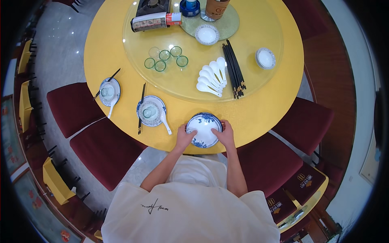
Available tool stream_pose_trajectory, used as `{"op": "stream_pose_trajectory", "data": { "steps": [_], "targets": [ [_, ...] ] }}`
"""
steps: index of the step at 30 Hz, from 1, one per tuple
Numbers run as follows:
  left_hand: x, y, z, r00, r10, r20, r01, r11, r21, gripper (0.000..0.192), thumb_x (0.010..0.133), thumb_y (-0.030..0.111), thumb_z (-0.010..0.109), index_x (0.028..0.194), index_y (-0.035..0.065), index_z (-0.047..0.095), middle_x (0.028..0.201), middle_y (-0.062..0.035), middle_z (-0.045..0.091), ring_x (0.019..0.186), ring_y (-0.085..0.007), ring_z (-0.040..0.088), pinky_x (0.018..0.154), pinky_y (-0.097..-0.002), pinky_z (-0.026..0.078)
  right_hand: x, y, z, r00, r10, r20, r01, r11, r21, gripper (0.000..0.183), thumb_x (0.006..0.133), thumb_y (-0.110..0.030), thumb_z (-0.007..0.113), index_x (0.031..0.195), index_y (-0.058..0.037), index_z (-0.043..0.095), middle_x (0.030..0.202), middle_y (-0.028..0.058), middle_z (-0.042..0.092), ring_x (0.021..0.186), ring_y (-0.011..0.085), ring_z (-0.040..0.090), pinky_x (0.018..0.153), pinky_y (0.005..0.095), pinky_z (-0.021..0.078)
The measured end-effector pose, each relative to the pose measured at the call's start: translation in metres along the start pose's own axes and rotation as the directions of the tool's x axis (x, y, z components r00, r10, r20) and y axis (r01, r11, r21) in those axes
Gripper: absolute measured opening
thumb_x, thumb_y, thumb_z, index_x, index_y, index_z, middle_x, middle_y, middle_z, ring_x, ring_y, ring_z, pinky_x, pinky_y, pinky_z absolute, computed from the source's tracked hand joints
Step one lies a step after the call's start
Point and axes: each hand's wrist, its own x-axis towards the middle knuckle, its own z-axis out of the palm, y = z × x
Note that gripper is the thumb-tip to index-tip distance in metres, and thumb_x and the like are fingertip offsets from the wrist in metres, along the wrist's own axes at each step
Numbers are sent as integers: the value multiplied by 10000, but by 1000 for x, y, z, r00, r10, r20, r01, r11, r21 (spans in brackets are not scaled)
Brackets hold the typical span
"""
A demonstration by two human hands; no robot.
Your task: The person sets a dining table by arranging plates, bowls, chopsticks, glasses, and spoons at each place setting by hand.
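My left hand (185, 136) and my right hand (224, 133) grip opposite sides of a stack of blue-and-white porcelain plates (204, 129) at the table's near edge, thumbs on the top plate. To the left, a place setting has a plate, a patterned bowl (155, 117) with a glass in it, a white spoon (164, 121) and black chopsticks (142, 106). A similar setting (107, 91) lies farther left. Beyond the stack, several white spoons (208, 79) fan out beside a bundle of black chopsticks (233, 68) on the glass turntable (194, 91).
On the turntable are several glasses (164, 55), small bowls (265, 58), another small bowl stack (207, 34), a portable gas stove (153, 6), a gas canister (156, 22) and a brown container (217, 8). Dark red chairs (270, 161) surround the yellow table (252, 121).
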Motion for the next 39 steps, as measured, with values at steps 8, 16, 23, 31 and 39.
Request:
{"op": "stream_pose_trajectory", "data": {
  "steps": [8, 16, 23, 31, 39],
  "targets": [
    [-1, -2, -2, 999, -34, -10, 33, 998, -58, 534, 738, 213, 778, 1128, -84, 568, 1061, -206, 601, 926, -286, 624, 824, -372, 507, -9, -18, -1, 981, 146, 125, -167, 969, 181, 620, 671, -170, 816, 1179, -38, 486, 993, 181, 654, 847, 251, 665, 738, 342, 536],
    [-7, 2, -1, 999, -45, -3, 45, 998, -46, 557, 736, 244, 789, 1139, -67, 564, 1063, -202, 583, 984, -290, 597, 850, -378, 492, -2, -24, -3, 966, 35, 256, -136, 911, 389, 650, 711, -44, 809, 1266, 8, 475, 1106, 139, 619, 999, 188, 617, 854, 310, 520],
    [-29, 55, -6, 1000, 22, 9, -23, 993, 115, 572, 756, 226, 770, 1192, -56, 532, 1104, -196, 598, 1014, -274, 599, 872, -358, 493, -9, -12, -15, 948, 86, 307, -252, 793, 554, 634, 722, -17, 799, 1274, 8, 488, 1124, 125, 620, 1005, 188, 616, 865, 309, 517],
    [-30, 67, 18, 975, 129, 183, -137, 990, 28, 538, 778, 142, 722, 1240, -30, 507, 1088, -165, 624, 1010, -235, 605, 857, -348, 504, -21, -1, -54, 947, 154, 283, -310, 671, 674, 615, 745, 1, 775, 1283, 15, 477, 1144, 124, 619, 1022, 192, 615, 879, 315, 514],
    [-18, 76, 86, 934, 205, 294, -249, 961, 121, 496, 810, 94, 692, 1254, -23, 503, 1090, -155, 610, 941, -226, 602, 777, -343, 522, -6, 21, -107, 970, 215, 117, -242, 770, 590, 544, 773, -34, 703, 1277, 20, 507, 1159, 131, 614, 1059, 210, 598, 920, 322, 478]
  ]
}}
